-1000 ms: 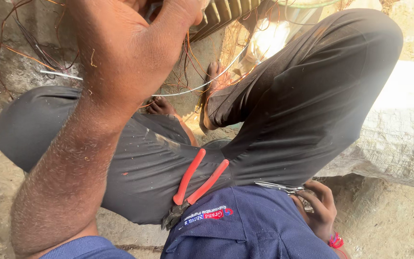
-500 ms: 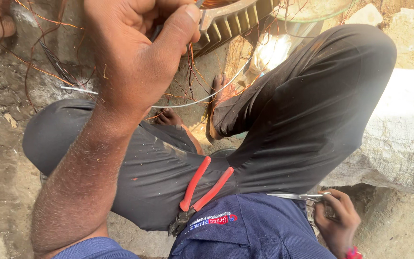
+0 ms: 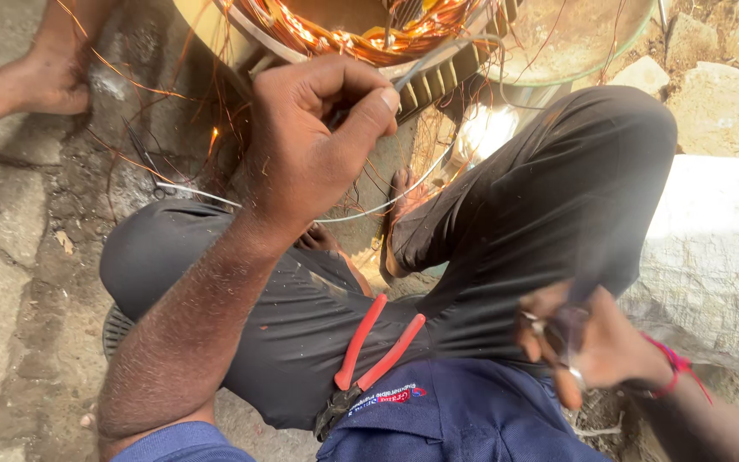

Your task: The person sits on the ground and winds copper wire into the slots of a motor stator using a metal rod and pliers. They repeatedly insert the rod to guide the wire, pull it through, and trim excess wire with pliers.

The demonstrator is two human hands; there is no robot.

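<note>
My left hand (image 3: 314, 141) is closed around a thin grey metal strip (image 3: 425, 68) that points up into a motor stator (image 3: 361, 30) with bright copper windings and a finned housing. Loose copper wires (image 3: 173, 128) trail from the stator over the ground. My right hand (image 3: 588, 342), blurred and wearing a red wrist thread, sits by my right thigh and grips a small metal tool whose kind I cannot make out. Red-handled pliers (image 3: 378, 346) lie on my lap, touched by neither hand.
Another person's bare foot (image 3: 27, 81) rests on the stone ground at the top left. A pale stone block (image 3: 716, 257) lies to the right of my bent knee. A round glassy cover (image 3: 575, 38) sits behind the stator.
The view has tilted up, so the copper windings now show. My left hand shifted right, still on the strip. My right hand rose from beside my hip towards my thigh.
</note>
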